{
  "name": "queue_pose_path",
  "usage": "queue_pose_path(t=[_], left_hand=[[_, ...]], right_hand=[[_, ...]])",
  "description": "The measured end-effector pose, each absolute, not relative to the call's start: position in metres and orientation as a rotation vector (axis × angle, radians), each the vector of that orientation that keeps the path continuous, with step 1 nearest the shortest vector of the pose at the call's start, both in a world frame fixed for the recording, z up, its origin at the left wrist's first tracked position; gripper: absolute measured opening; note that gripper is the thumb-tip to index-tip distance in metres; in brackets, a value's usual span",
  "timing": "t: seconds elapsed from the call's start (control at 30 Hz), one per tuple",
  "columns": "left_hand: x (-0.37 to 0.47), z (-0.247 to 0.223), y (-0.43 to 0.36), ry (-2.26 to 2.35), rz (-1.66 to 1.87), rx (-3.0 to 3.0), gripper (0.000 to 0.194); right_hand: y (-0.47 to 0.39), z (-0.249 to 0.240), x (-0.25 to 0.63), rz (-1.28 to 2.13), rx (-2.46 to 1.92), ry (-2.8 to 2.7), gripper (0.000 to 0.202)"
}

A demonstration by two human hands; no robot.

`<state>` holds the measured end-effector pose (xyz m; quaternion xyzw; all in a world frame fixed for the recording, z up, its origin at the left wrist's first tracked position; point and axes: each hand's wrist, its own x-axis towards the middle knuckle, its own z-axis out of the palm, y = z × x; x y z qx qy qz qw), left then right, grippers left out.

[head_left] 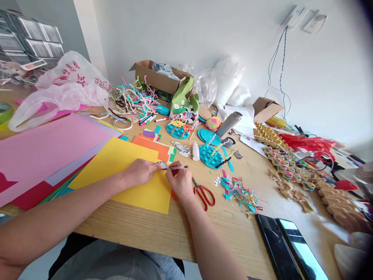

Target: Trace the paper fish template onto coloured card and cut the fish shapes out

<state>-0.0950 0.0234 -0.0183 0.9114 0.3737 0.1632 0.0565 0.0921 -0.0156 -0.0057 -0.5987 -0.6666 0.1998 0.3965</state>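
A sheet of yellow paper lies on the table in front of me. My left hand rests on it, fingers together, the fingertips holding down a small grey-white paper cutout. Pinched in my right hand is a pen, its lower end close to the cutout's right side; the exact contact is too small to see. Just right of that hand lie red-handled scissors. Beyond the hands are a fish-shaped paper cutout and a white glue bottle.
Coloured paper sheets spread at left. Paper scraps and two phones lie to the right. Blue painted egg-tray pieces, a metal flask, pipe cleaners and a cardboard box stand further back.
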Motion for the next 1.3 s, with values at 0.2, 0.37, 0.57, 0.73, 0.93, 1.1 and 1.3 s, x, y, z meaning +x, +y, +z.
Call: queue_pose_path(t=[0.2,0.37,0.57,0.73,0.93,1.1,1.3], left_hand=[[-0.096,-0.018,0.023,1.122,0.495,2.769,0.044],[-0.095,-0.017,0.022,1.128,0.492,2.769,0.045],[-0.095,-0.019,0.023,1.127,0.463,2.792,0.046],[-0.095,-0.019,0.023,1.112,0.449,2.794,0.047],[-0.095,-0.017,0.022,1.108,0.448,2.771,0.048],[-0.094,-0.016,0.021,1.104,0.450,2.770,0.048],[-0.094,-0.015,0.020,1.118,0.396,2.802,0.049]], right_hand=[[-0.014,-0.009,0.091,0.521,-1.526,-1.716,0.011],[-0.009,-0.014,0.092,0.612,-1.519,-1.667,0.013],[-0.007,-0.016,0.095,0.759,-1.540,-1.561,0.014],[-0.007,-0.015,0.096,0.757,-1.543,-1.538,0.014],[-0.006,-0.017,0.096,0.745,-1.555,-1.519,0.015],[-0.006,-0.018,0.097,0.751,-1.552,-1.522,0.015],[-0.005,-0.019,0.098,0.771,-1.572,-1.488,0.014]])
